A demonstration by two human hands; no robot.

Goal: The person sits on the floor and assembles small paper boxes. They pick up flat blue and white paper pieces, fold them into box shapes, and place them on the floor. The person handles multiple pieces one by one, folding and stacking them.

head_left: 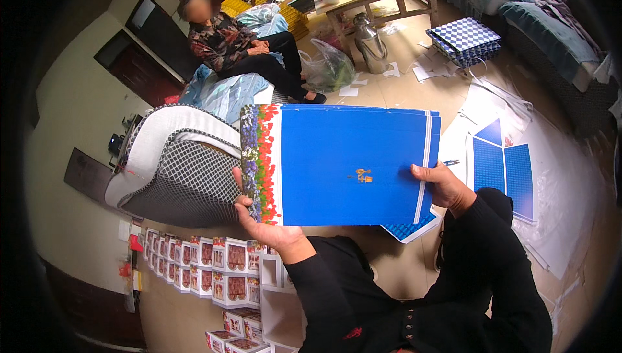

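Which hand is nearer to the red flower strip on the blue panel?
Left: the left hand is beside the red flower strip; the right hand holds the blue panel by its opposite edge.

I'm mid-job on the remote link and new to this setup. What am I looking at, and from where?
No machine here: these are a person's bare hands. The single picture comes from a fisheye camera on their head, looking down, so straight edges bend near the rim. The left hand grips the lower left corner of a flat blue stack with a flowered strip; the right hand holds its right edge. On the floor are boxes at left and blue panels at right. Another person sits farther back.
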